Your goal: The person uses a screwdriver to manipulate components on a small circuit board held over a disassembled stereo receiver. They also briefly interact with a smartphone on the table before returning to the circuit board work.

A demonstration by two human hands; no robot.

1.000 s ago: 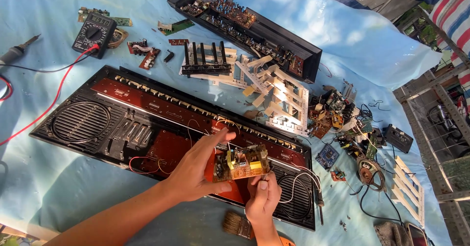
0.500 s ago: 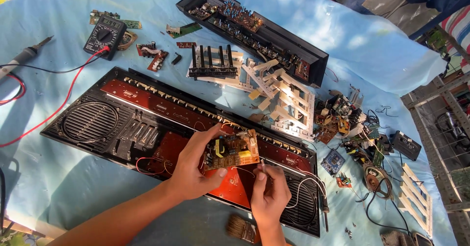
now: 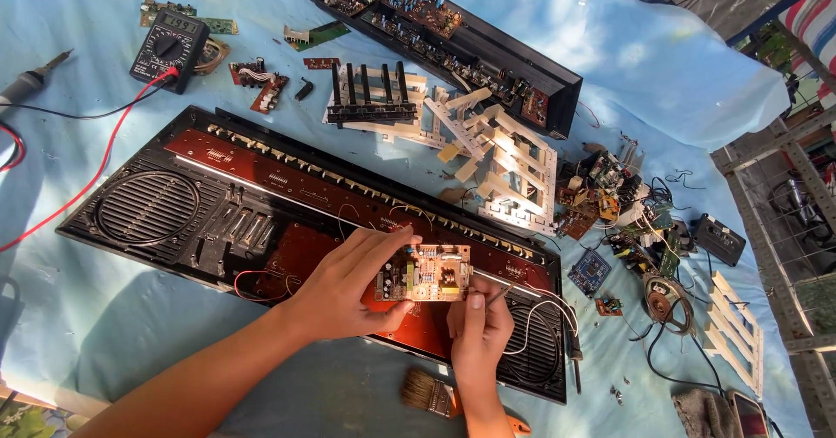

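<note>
The left hand (image 3: 348, 286) grips one small circuit board (image 3: 424, 273) by its left edge, holding it above the opened keyboard case (image 3: 218, 203). The right hand (image 3: 479, 325) pinches the board's lower right corner. One multimeter (image 3: 168, 48), one paintbrush (image 3: 431, 393) and two speaker grilles lie around.

I'm looking down on a pale blue cloth (image 3: 644, 64) spread as the work surface, dappled with bright sunlight and soft shadows. At the right edge I see a grey metal frame (image 3: 788, 229), with a striped fabric (image 3: 814, 20) above it.
</note>
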